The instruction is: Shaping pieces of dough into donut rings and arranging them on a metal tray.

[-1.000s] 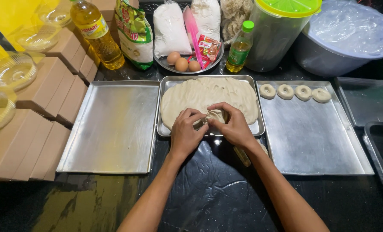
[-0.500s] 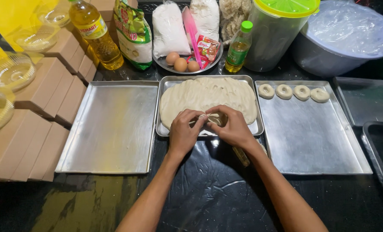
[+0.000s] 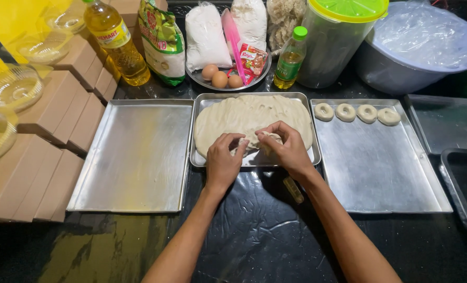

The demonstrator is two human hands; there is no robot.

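Between both hands, a small dough piece point(image 3: 269, 139) is pinched off the flat dough sheet point(image 3: 249, 118) in the middle tray point(image 3: 254, 158). Left hand point(image 3: 224, 160) grip and right hand point(image 3: 288, 149) grip both close on it. Four dough rings point(image 3: 356, 113) sit right, lined up on the right tray point(image 3: 380, 173); left tray point(image 3: 134, 157) bare.

Bright overhead light, tray point(image 3: 134, 157) glare, edges perhaps slightly bowed.

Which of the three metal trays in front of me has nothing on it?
The left tray. Its surface is bare, while the middle tray holds the flattened dough sheet and the right tray carries four dough rings.
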